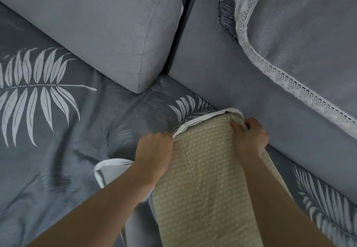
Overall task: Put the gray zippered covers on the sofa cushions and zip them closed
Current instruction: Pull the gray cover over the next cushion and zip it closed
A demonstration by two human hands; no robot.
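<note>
The view looks down on a sofa. Spread across its seat lies a gray fabric cover printed with pale fern leaves [58,115], its opening edged by a white-lined rim [195,123]. A long cushion of pale green woven fabric with rows of light dashes [202,179] runs from the bottom of the view up to that opening; its far end sits just at the mouth, where the rim arches round it, while most of its length lies outside the cover, in plain sight.

The left hand [154,148] is closed, its fingers curled on the rim at the cushion's left side; the right hand [250,136] is closed too, gripping the cushion's far right corner, where a bunch of darker cloth shows at the fingertips; whether that bunch belongs to the cover cannot be told. A second fold of white-lined edge [108,166] turns up just beside the left forearm.

Behind the cover a plump plain gray back cushion [96,26] rests on the seat; to the right rises the plain gray sofa arm [222,76], touching the cover, and a gray cloth trimmed with white lace [289,84] drapes over its top.
</note>
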